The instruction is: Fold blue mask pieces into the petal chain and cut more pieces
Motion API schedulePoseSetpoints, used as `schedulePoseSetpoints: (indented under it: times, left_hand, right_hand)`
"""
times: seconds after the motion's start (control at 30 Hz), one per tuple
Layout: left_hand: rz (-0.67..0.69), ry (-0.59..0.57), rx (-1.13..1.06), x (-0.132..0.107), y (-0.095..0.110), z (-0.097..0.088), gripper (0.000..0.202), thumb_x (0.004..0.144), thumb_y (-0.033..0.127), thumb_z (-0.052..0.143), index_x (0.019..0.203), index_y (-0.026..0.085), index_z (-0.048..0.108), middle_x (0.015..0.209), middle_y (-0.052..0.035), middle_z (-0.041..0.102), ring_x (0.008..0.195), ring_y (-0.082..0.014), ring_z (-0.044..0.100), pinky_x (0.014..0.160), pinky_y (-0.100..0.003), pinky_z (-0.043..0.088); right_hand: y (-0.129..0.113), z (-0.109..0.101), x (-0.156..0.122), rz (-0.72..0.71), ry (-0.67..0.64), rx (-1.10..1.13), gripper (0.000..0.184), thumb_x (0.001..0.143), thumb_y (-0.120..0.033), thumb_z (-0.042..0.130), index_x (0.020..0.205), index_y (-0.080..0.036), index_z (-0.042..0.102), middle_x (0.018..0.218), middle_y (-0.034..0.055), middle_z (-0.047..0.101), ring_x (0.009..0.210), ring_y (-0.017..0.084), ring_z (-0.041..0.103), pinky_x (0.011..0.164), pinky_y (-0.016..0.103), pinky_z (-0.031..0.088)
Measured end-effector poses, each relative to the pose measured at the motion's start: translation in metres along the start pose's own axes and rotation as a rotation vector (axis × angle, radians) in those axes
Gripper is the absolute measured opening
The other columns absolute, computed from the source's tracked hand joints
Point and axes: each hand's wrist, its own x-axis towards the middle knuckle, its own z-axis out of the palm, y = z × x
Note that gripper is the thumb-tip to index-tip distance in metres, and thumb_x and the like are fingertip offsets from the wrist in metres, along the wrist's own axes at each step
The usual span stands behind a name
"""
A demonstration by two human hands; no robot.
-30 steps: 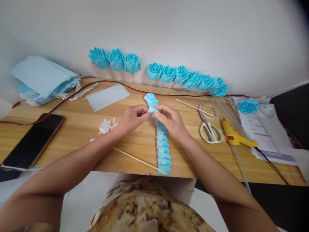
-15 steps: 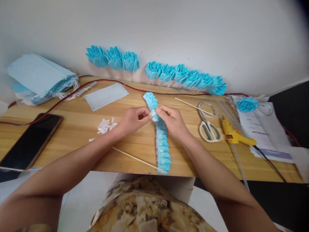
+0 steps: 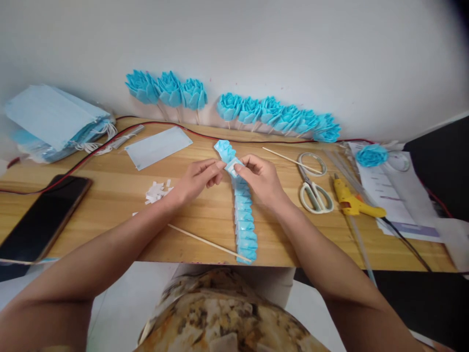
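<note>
My right hand (image 3: 262,178) pinches a folded blue mask-fabric petal (image 3: 231,168) between thumb and fingers, its pale side facing up. Just left of it is my left hand (image 3: 201,180), thumb pressed to the bent fingers; whatever they may hold is too small to make out. Under and below the hands runs a long overlapping row of blue folded petals (image 3: 245,215) on the table. More folded petals (image 3: 224,148) lie beyond the fingertips. A thin wooden stick (image 3: 205,240) lies across the row's near end.
Blue fabric flowers (image 3: 271,110) on sticks lean against the wall. Scissors (image 3: 315,193), a yellow glue gun (image 3: 353,201) and papers (image 3: 399,195) lie at right. White scraps (image 3: 156,192), a flat mask sheet (image 3: 159,146), a phone (image 3: 46,215) and stacked masks (image 3: 54,115) are at left.
My left fingers have drawn back a little to the left from the petal, which my right hand still pinches. The whole view has shifted slightly.
</note>
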Motion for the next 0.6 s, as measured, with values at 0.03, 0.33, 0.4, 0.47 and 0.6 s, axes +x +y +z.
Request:
schedulePoseSetpoints:
  times: [0.03, 0.33, 0.4, 0.47, 0.6]
  left_hand:
    - [-0.009, 0.005, -0.008, 0.0, 0.0, 0.0, 0.043, 0.091, 0.053, 0.053, 0.07, 0.016, 0.058, 0.063, 0.0002, 0.052, 0.06, -0.0107, 0.045, 0.058, -0.025, 0.037]
    - [-0.006, 0.042, 0.068, 0.004, -0.005, 0.002, 0.028, 0.076, 0.043, 0.065, 0.073, 0.015, 0.062, 0.066, 0.0017, 0.057, 0.059, -0.0088, 0.043, 0.057, -0.023, 0.035]
    - [0.021, 0.036, 0.132, 0.003, -0.006, 0.002, 0.026, 0.076, 0.041, 0.065, 0.072, 0.016, 0.061, 0.063, 0.0023, 0.056, 0.058, -0.0088, 0.042, 0.057, -0.023, 0.034]
    - [0.054, 0.027, 0.19, 0.001, -0.005, 0.002, 0.023, 0.077, 0.038, 0.065, 0.071, 0.016, 0.061, 0.061, 0.0032, 0.054, 0.057, -0.0085, 0.04, 0.056, -0.023, 0.033]
    - [0.093, 0.001, 0.227, -0.001, -0.003, 0.001, 0.025, 0.078, 0.038, 0.065, 0.069, 0.016, 0.06, 0.06, 0.0038, 0.051, 0.057, -0.0084, 0.039, 0.056, -0.023, 0.031]
  right_hand:
    - [0.0, 0.0, 0.0, 0.004, 0.001, 0.002, 0.02, 0.082, -0.038, 0.063, 0.075, -0.019, 0.061, 0.068, -0.002, 0.054, 0.063, 0.011, 0.044, 0.059, 0.025, 0.036]
    - [-0.004, 0.001, -0.002, -0.007, -0.128, -0.084, 0.02, 0.083, -0.037, 0.06, 0.08, -0.018, 0.066, 0.073, 0.0003, 0.063, 0.068, 0.014, 0.053, 0.064, 0.026, 0.039]
    - [-0.006, 0.0, -0.002, -0.026, -0.142, -0.174, 0.017, 0.082, -0.034, 0.061, 0.078, -0.018, 0.066, 0.073, 0.0006, 0.065, 0.069, 0.014, 0.055, 0.066, 0.026, 0.041]
    - [-0.007, 0.0, -0.003, -0.047, -0.136, -0.259, 0.014, 0.08, -0.031, 0.062, 0.076, -0.018, 0.066, 0.072, 0.0004, 0.066, 0.069, 0.015, 0.056, 0.067, 0.027, 0.041]
    - [-0.012, -0.001, -0.004, -0.07, -0.137, -0.329, 0.013, 0.079, -0.029, 0.061, 0.075, -0.018, 0.068, 0.072, 0.0007, 0.067, 0.068, 0.015, 0.057, 0.067, 0.027, 0.042]
